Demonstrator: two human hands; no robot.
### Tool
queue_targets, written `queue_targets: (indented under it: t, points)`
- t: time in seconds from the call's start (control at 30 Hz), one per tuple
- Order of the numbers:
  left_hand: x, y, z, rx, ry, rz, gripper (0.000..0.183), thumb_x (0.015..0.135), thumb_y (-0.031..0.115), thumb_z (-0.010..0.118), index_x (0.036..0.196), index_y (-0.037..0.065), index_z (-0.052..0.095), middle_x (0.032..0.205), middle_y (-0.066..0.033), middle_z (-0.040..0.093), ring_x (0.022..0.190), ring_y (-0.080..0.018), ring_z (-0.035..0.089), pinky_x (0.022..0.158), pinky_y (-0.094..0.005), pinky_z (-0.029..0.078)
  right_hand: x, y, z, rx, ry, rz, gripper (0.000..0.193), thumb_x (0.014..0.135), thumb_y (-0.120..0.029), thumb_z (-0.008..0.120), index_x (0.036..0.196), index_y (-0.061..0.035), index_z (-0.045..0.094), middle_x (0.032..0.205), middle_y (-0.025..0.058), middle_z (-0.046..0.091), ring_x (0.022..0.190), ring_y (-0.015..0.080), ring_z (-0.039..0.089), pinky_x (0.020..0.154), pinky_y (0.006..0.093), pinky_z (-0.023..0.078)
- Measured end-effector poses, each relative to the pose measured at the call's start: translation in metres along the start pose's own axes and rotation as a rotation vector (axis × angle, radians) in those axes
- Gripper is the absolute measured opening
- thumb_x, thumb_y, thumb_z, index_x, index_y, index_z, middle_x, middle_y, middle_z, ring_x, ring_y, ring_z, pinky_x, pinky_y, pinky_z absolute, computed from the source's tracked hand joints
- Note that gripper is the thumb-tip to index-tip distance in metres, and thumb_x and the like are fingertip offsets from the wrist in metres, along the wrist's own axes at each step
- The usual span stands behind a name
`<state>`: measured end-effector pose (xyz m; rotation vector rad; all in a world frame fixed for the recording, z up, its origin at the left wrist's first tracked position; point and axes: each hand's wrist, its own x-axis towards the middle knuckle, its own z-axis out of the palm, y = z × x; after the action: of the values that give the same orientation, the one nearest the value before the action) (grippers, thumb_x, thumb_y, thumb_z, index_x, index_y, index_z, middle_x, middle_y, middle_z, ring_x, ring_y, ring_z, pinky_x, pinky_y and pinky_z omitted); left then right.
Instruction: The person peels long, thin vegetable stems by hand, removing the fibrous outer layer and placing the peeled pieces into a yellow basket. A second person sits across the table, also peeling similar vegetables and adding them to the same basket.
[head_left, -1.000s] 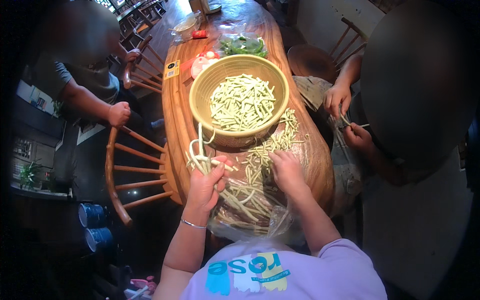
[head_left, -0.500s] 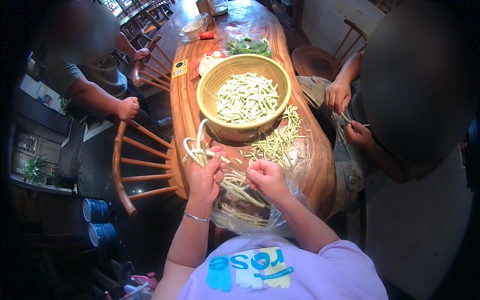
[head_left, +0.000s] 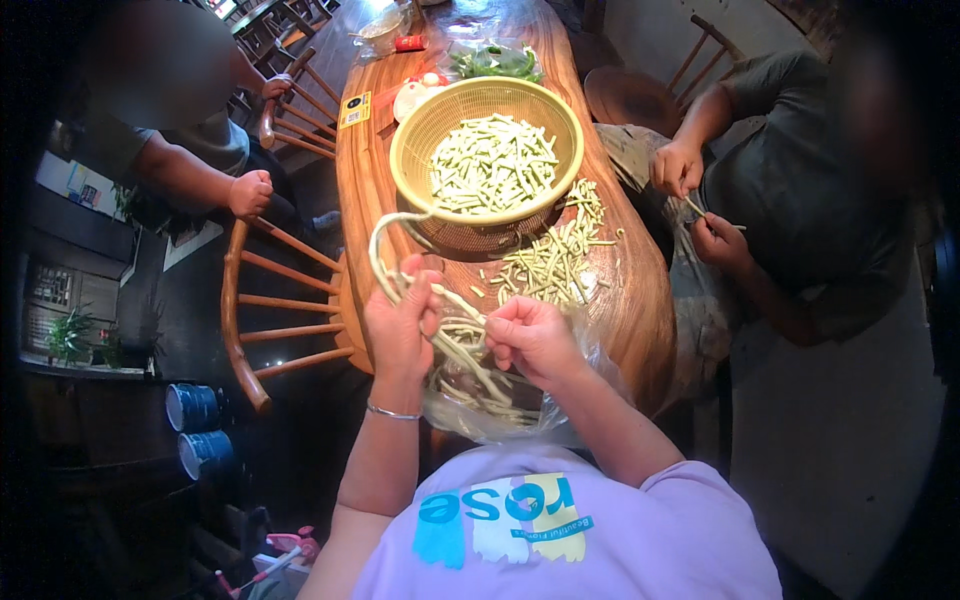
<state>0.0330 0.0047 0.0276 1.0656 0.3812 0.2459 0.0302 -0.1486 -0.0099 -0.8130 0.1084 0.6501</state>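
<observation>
Over the near end of the table, my left hand [head_left: 400, 328] is closed round a few long pale-green beans, one looping up as a long bean [head_left: 376, 250] toward the basket. My right hand [head_left: 537, 342] pinches the tip of a bean stretched across from the left hand. Below both hands, more whole long beans [head_left: 478, 382] lie in a clear plastic bag [head_left: 592, 368]. Beyond, a yellow mesh basket [head_left: 402, 168] holds many short bean pieces [head_left: 495, 160]. A heap of cut bean pieces [head_left: 548, 262] lies on the wood at its near right.
At the right, another person's hands [head_left: 680, 170] hold a thin bean. A person on the left rests a fist [head_left: 250, 192] on a wooden chair [head_left: 232, 300]. Behind the basket on the table [head_left: 350, 190] are green peppers in a bag [head_left: 495, 62] and a red can [head_left: 409, 43].
My right hand has come to pinch a bean tip beside my left hand. The bean loop has opened wider and reaches up toward the basket. The view has shifted slightly.
</observation>
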Motion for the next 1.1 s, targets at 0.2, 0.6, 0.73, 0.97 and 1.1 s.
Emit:
queue_targets:
  t: [0.2,0.6,0.73,0.97,1.1]
  points:
    - [0.003,0.004,-0.005,0.092,-0.099,-0.052,0.014,0.077,0.000,0.058,0.091,-0.002,0.054,0.071,-0.0090,0.059,0.050,-0.0059,0.051,0.037,-0.0128,0.036,-0.001,-0.010,0.012,-0.504,-0.118,-0.044,0.011,0.082,-0.009,0.051,0.087,0.0004,0.053,0.067,0.0049,0.057,0.055,0.0102,0.053,0.048,0.0218,0.042]
    - [0.007,-0.017,-0.014,-0.137,-0.051,-0.234,0.016,0.081,0.011,0.058,0.088,0.000,0.051,0.076,-0.0096,0.058,0.057,-0.0082,0.049,0.045,-0.0169,0.038,0.030,0.018,0.017,-0.959,0.206,-0.859,0.009,0.081,-0.010,0.049,0.081,-0.0024,0.054,0.063,0.0085,0.051,0.054,0.0195,0.051,0.049,0.0297,0.041]
    - [0.013,-0.030,-0.015,-0.300,0.003,-0.266,0.016,0.082,0.012,0.056,0.093,0.003,0.048,0.078,-0.0079,0.055,0.061,-0.0093,0.048,0.048,-0.0185,0.038,0.043,0.019,0.030,-0.227,0.353,-0.412,0.015,0.087,-0.013,0.044,0.078,-0.0038,0.052,0.061,0.0025,0.048,0.050,0.0084,0.044,0.046,0.0198,0.036]
    - [0.012,-0.016,-0.025,-0.223,-0.064,-0.210,0.016,0.082,0.008,0.054,0.095,0.003,0.045,0.084,-0.0146,0.057,0.063,-0.0127,0.053,0.051,-0.0199,0.044,0.096,-0.075,0.009,-0.460,0.466,-0.721,0.022,0.090,-0.015,0.039,0.102,0.0018,0.046,0.068,0.0052,0.054,0.056,0.0115,0.049,0.053,0.0228,0.043]
    - [0.013,-0.017,-0.019,-0.193,-0.111,-0.166,0.016,0.080,0.006,0.057,0.091,0.004,0.044,0.083,-0.0156,0.058,0.061,-0.0137,0.054,0.049,-0.0200,0.043,0.109,-0.094,-0.011,-1.228,0.439,-0.879,0.031,0.077,-0.027,0.055,0.091,0.0008,0.060,0.084,0.0179,0.060,0.082,0.0324,0.056,0.076,0.0385,0.043]
